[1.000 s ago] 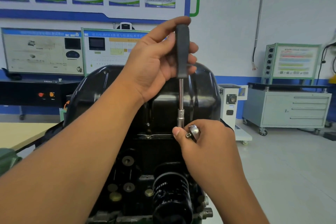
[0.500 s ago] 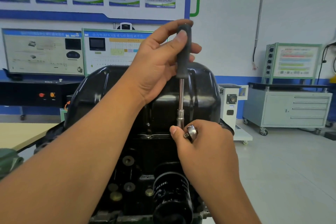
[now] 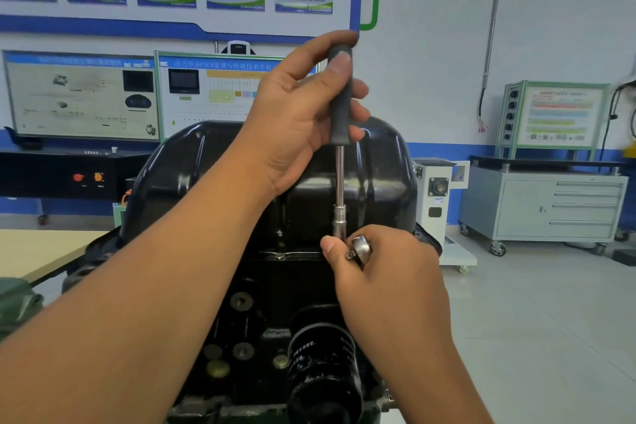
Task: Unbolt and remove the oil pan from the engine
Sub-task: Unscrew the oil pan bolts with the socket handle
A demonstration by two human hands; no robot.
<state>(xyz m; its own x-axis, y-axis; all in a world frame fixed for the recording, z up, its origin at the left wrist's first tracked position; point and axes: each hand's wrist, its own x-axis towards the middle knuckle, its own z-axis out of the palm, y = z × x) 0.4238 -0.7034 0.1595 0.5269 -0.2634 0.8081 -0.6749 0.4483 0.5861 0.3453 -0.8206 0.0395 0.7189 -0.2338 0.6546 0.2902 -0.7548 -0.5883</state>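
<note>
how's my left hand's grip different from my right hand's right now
The left hand is up high, fingers wrapped around the black handle of the driver; the right hand is low at the oil pan flange, pinching the socket end and holding a small metal part. Both hold the same upright tool.

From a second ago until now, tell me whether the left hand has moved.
No. The left hand keeps its place against the oil pan; only its fingers shift on the handle.

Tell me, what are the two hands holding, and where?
The left hand grips the nut driver by its black handle. The right hand pinches its socket end and holds a small metal piece.
</note>
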